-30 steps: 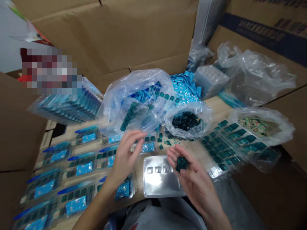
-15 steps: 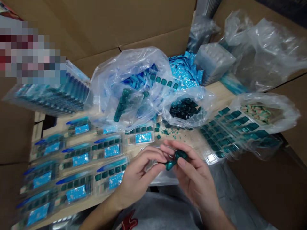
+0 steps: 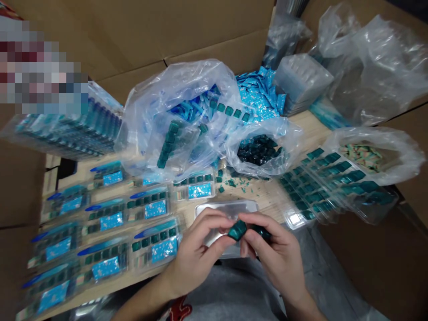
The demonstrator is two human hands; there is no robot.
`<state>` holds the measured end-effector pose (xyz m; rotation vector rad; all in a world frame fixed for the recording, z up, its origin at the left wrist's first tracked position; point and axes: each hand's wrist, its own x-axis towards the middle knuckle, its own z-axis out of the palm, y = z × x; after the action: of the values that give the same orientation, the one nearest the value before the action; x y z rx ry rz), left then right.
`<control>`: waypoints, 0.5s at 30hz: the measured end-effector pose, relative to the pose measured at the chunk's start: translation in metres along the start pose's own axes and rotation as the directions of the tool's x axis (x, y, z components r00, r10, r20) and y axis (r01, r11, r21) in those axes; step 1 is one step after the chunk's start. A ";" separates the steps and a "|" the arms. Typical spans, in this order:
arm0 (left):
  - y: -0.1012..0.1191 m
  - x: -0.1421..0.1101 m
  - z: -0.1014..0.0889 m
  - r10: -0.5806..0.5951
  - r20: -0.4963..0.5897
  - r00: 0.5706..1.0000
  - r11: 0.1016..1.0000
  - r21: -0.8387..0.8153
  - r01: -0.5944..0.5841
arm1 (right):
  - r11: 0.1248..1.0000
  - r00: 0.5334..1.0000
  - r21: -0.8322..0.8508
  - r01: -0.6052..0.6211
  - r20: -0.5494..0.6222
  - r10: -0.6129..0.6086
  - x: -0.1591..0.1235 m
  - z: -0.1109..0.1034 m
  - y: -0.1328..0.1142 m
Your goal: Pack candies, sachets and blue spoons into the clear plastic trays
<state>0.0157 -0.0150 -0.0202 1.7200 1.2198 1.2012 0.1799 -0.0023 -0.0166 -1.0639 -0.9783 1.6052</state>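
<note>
A dark green, faceted, glossy piece (image 3: 237, 230) sits between the fingertips of both hands, above a clear plastic tray (image 3: 230, 206). My left hand (image 3: 200, 243) pinches its left side with thumb and forefinger. My right hand (image 3: 276, 245) is closed, its forefinger and thumb at the right side of that piece. A second dark green piece (image 3: 262, 232) shows inside the right hand, partly covered by the fingers. Beyond the hands, a clear bag (image 3: 290, 138) holds a heap of similar dark green pieces (image 3: 259, 151).
Filled blister packs (image 3: 163, 252) with blue packets cover the left side. Stacked clear trays (image 3: 306, 191) with green pieces lie right, beside a bag of small striped pieces (image 3: 363, 156). Behind are a large bag (image 3: 143, 102), blue packets (image 3: 259, 96) and cardboard walls (image 3: 133, 40).
The green piece at my left fingertips has turned and now shows a broad face. My right fingers have shifted, the second piece now deeper in the hand. The tray shows more.
</note>
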 end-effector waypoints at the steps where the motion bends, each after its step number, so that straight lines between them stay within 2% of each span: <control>1: 0.000 0.000 0.000 0.047 -0.008 0.999 0.998 0.050 -0.046 | 1.000 1.000 0.001 0.020 -0.007 -0.020 -0.001 -0.001 0.001; 4: 0.002 0.002 -0.001 0.192 -0.003 0.981 0.962 0.200 -0.188 | 0.998 0.998 0.025 0.050 0.025 -0.051 -0.005 -0.002 0.004; 7: 0.004 0.005 0.001 0.292 0.062 0.954 0.902 0.314 -0.296 | 0.999 0.994 0.045 -0.004 0.105 -0.001 -0.009 -0.005 0.007; 9: 0.003 0.005 0.003 0.341 0.107 0.934 0.854 0.380 -0.355 | 0.997 0.993 0.057 -0.060 0.104 0.054 -0.012 -0.008 0.010; 12: -0.001 0.001 0.005 0.348 0.168 0.922 0.827 0.408 -0.386 | 0.993 0.992 0.005 -0.115 0.051 0.115 -0.016 -0.017 0.016; 15: -0.004 -0.007 0.000 0.268 0.266 0.926 0.867 0.352 -0.353 | 0.980 0.998 -0.185 -0.067 -0.021 0.065 -0.019 -0.033 0.015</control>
<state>0.0137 -0.0204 -0.0261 2.3566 1.1362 0.9563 0.2106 -0.0201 -0.0372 -1.2448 -1.1103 1.5801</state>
